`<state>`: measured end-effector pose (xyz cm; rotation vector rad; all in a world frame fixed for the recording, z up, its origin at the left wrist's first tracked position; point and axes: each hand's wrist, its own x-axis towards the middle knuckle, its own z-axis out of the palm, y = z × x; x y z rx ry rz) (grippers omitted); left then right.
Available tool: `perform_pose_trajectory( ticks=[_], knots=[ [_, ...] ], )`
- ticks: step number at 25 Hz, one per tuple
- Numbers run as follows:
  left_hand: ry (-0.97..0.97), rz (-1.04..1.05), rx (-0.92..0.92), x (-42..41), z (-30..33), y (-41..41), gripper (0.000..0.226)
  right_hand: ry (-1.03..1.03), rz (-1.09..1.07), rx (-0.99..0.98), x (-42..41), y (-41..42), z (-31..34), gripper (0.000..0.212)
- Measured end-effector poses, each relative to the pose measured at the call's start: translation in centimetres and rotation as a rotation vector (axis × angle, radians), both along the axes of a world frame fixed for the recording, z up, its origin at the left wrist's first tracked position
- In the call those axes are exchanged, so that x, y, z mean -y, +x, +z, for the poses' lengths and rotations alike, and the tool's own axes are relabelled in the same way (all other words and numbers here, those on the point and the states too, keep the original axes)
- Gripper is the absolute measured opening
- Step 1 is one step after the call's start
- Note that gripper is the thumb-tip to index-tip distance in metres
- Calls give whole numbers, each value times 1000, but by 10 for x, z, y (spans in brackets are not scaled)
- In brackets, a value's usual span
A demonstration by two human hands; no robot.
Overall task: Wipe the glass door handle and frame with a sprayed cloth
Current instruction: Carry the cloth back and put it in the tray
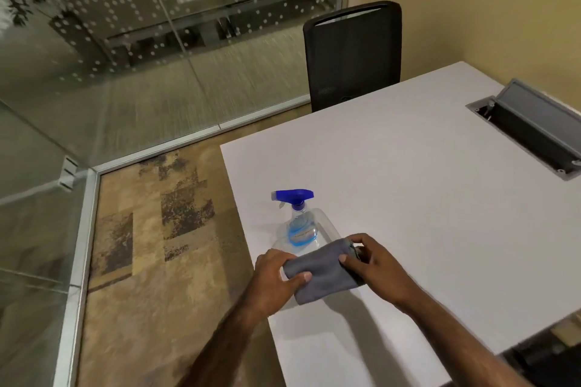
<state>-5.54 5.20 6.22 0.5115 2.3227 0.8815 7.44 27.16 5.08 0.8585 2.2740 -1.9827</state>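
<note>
A folded grey cloth (323, 270) is held just above the near left corner of the white table (408, 198). My left hand (276, 276) grips its left end, thumb on top. My right hand (374, 261) pinches its right end. Right behind the cloth stands a clear spray bottle (298, 229) with a blue trigger head, its nozzle pointing left. The glass wall with a metal frame (80, 248) runs along the left and back; a metal fitting (67, 173) sits on the glass at the left. No door handle is clearly visible.
A black office chair (352, 53) stands at the table's far side. A grey cable box with an open lid (531, 129) is set into the table at the right. Patterned brown carpet (157, 245) covers the floor between table and glass.
</note>
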Motion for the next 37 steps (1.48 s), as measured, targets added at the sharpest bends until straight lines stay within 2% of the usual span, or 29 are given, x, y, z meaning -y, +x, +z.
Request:
perform_pose_trajectory(
  ticks=[3,7,11,14,18,25,31,37],
  knots=[
    [-4,47,99,-11,-9,-4,42,31,-21,28,-11,-12,-18,27],
    [-188,62,-12,-26,-25,-3,48,233,22,101,-21,-23,-40,34],
    [-416,-106,-162,-36,-29,-4,58,435,139,155,-26,-31,-52,40],
    [-526,-167,-232,-39,-33,-6,58,625,248,144,-30,-38,-62,36],
    [-522,-93,-271,-48,-50,-5,51,824,378,138,-31,-47,-66,23],
    [-710,-136,-341,-61,-78,-7,51,1177,536,197,-25,-61,-65,27],
    [-736,-107,-349,-67,-93,-9,60,1279,586,203,-23,-74,-75,32],
    [-587,-19,-366,-58,-90,-4,54,1276,574,229,-23,-74,-74,29]
  ],
)
